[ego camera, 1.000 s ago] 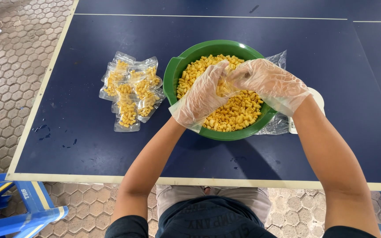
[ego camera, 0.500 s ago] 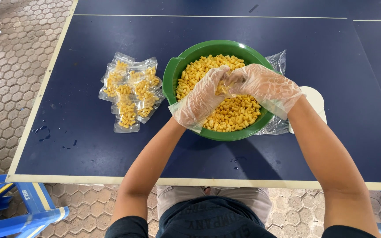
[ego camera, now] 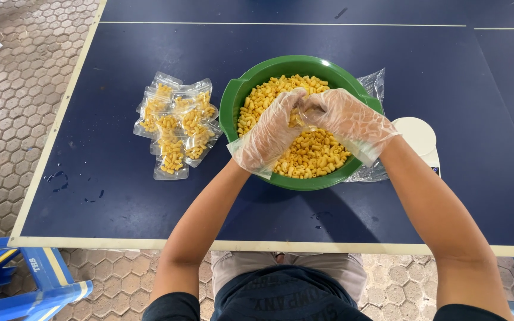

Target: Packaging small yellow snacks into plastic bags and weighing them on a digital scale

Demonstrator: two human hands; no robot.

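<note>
Left hand [ego camera: 272, 134] and right hand [ego camera: 343, 119], gloved, pinch a small bag [ego camera: 300, 116] over the green bowl [ego camera: 231, 107] mid-table. Bag judged light, limp, slippery; hold at its mouth.

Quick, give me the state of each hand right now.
Left hand: gloved, over the green bowl, fingers curled on something small; what it is cannot be told.
Right hand: gloved, fingers closed against the left's fingertips; contents cannot be told.
</note>
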